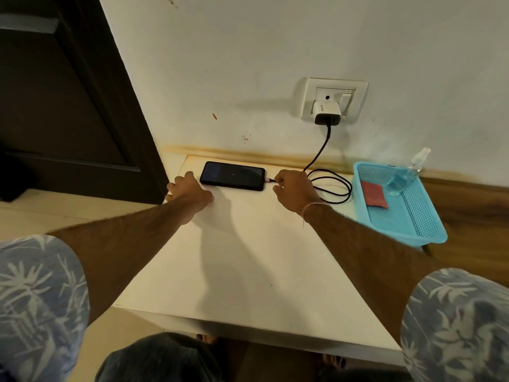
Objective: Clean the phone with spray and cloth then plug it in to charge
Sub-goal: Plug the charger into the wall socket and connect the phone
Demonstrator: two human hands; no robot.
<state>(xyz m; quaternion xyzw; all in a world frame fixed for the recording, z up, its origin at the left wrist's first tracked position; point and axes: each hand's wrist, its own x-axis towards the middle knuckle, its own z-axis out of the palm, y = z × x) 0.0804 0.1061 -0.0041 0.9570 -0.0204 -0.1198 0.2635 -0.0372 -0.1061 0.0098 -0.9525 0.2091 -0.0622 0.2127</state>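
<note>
The right hand [293, 190] pinches the plug end of a black cable [334, 186] between thumb and fingertips, the grip closed on it right at the phone's right end, where the connector meets the port. The left hand [190, 190] lies palm down on the surface [248, 257] just beside the phone's left end, fingers spread and loose, grasping nothing (whether a fingertip touches the phone's case cannot be told).

The phone [232, 175] lies flat, screen up and dark with a faint glow, lengthwise along the far edge of the surface, close to the wall. From the right hand the cable loops on the surface near the far right corner, then rises to a white charger [326, 111] seated in a wall socket [334, 99] above.

At the right edge of the surface sits a light blue perforated tray [424, 230], partly overhanging. Inside it, a red cloth [374, 195] lies folded near the far end, and a clear spray bottle [406, 173] with blue liquid leans beside it against the tray's far corner.

Both arms reach forward in short, blue, leaf-patterned sleeves. A dark door stands at the left.
</note>
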